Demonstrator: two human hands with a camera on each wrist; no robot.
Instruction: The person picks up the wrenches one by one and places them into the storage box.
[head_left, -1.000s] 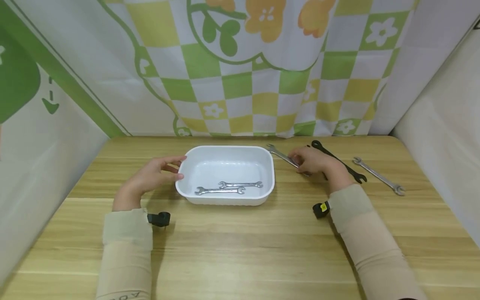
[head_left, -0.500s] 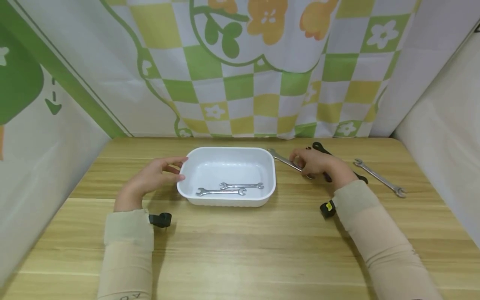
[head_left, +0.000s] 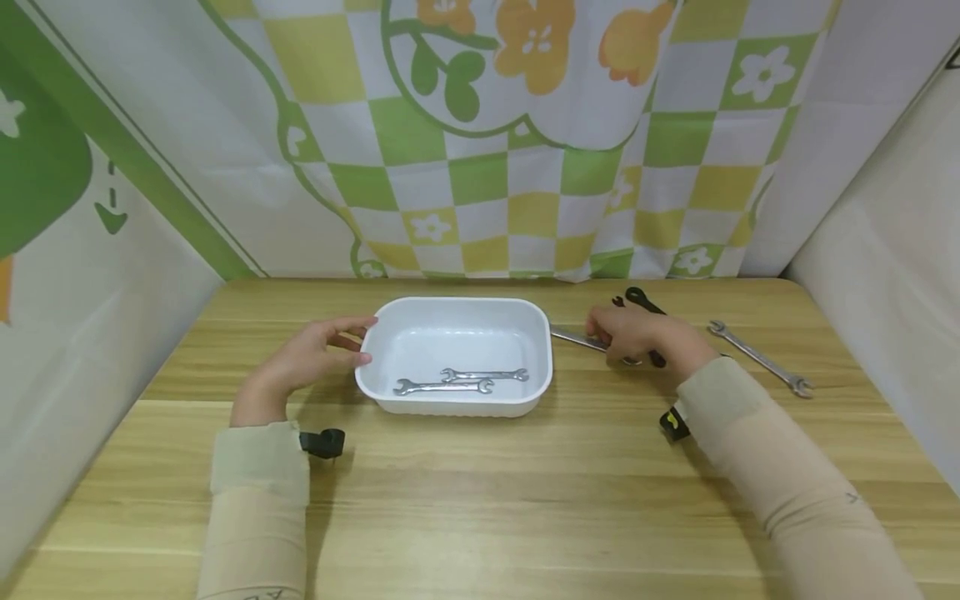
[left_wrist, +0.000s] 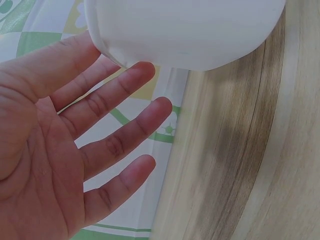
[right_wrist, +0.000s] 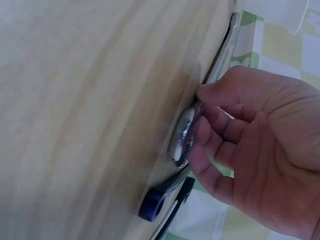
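A white plastic bin (head_left: 453, 408) stands mid-table with two silver open-end wrenches inside, one wrench (head_left: 442, 387) partly overlapping the other wrench (head_left: 498, 375). At its left end, my left hand (head_left: 311, 358) touches the rim with thumb and fingertips. In the left wrist view the spread, relaxed fingers (left_wrist: 132, 125) lie beside and under the bin wall. To the right of the bin, my right hand (head_left: 637, 333) pinches a silver wrench (head_left: 577, 337) between thumb and fingers. Its near end (right_wrist: 183, 137) shows past the fingertips in the right wrist view; its far end reaches the bin's right side.
Dark wrenches, one with a black ring end (head_left: 637, 296), lie behind and partly under my right hand. Another silver open-end wrench (head_left: 759, 358) lies farther right. A checked flowered curtain (head_left: 480, 192) hangs at the table's back edge.
My right hand has shifted slightly right and nearer, and its wrench has swung to a flatter angle, with the far end coming nearer. The left hand stays at the bin.
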